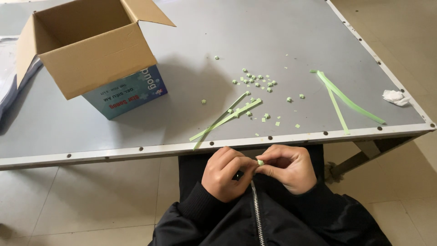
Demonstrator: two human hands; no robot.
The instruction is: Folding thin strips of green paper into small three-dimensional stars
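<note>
I saw both hands held together just below the near edge of the surface (282,41), over a black zipped jacket (273,218). The left hand (225,175) and the right hand (289,167) met fingertip to fingertip, and between them sat a tiny green piece (260,162). The piece lay right at the meeting point of the thumbs and forefingers, pinched from both sides, so each grip was narrow and closed on it. Only its top showed; the rest was hidden by the fingers.

On the surface, just beyond the hands, a few green strips (227,117) lay crossed at a slant, their near ends close to the edge. Farther out was a scatter of small green bits (255,81), loose and mostly apart from one another. To the right lay two longer strips (346,98), crossing each other, and near the right rim a crumpled white paper (395,96). At the far left stood an open box (91,54), tilted, its flaps up, well apart from the hands.
</note>
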